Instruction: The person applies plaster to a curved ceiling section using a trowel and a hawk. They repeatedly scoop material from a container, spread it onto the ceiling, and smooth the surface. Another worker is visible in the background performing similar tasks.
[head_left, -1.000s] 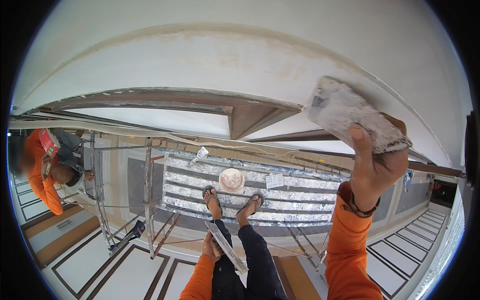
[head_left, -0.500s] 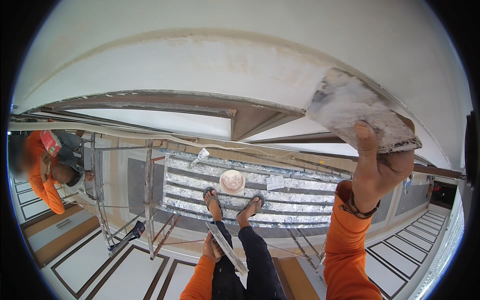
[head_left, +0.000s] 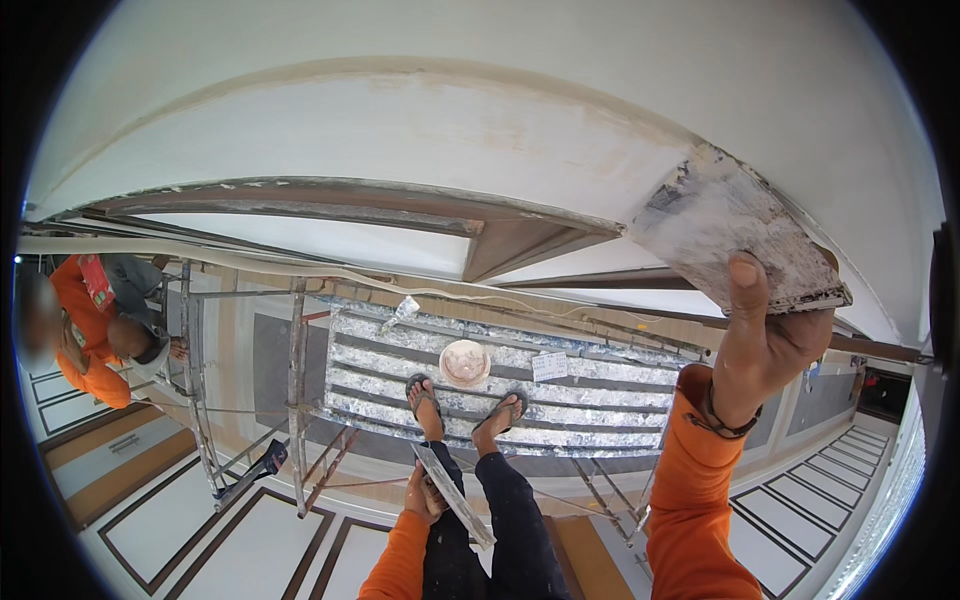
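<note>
My right hand [head_left: 778,345] is raised at the right, closed on a plastering trowel [head_left: 730,220]. Its broad flat blade is smeared white and grey and lies against the white wall band [head_left: 440,130], close to the brown wooden frame [head_left: 525,240]. The thumb rests on the blade's near side; the other fingers are hidden behind. Low in front of my legs, my left hand [head_left: 424,496] grips a second plastering trowel [head_left: 456,495], seen nearly edge-on and tilted.
My sandalled feet stand on a paint-spattered slatted platform [head_left: 400,350] beside a pinkish-white bucket [head_left: 465,363] and a white card [head_left: 549,366]. Scaffold poles [head_left: 297,390] rise at the left. Beyond them sits a co-worker in orange [head_left: 90,310]. Panelled walls [head_left: 230,545] lie below.
My right hand has slid the trowel slightly rightward along the wall band. My left hand and its trowel stay nearly still. The co-worker at the left has shifted a little.
</note>
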